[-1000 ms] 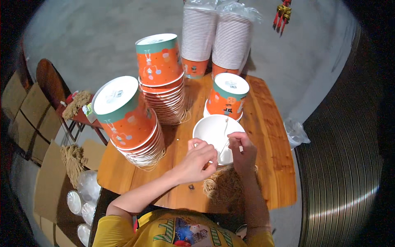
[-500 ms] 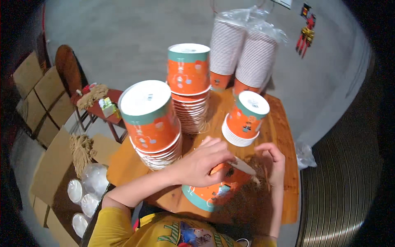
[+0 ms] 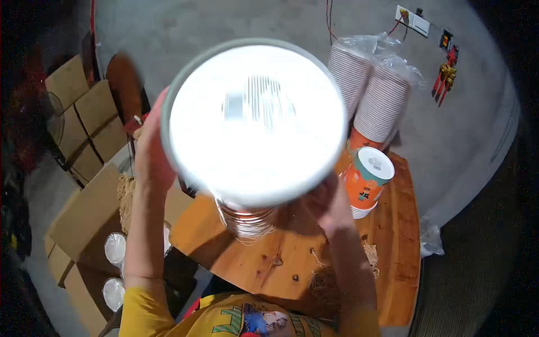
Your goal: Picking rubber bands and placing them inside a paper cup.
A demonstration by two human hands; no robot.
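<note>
Wooden counter (image 3: 247,261), an upturned tub (image 3: 258,146) held above it

The tub is in the air, left of a short orange stack (image 3: 368,185). The left hand (image 3: 154,150) and right hand (image 3: 330,206) grip its opposite sides, partly hidden; string (image 3: 370,256) lies beside the right forearm (image 3: 352,264).

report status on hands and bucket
Left hand, right hand: gripping bucket from both sides. White base toward camera. Bucket hides part of a rimmed stack.

The short-sleeved shirt (image 3: 222,306) is yellow; its print (image 3: 263,322) shows green and blue.
</note>
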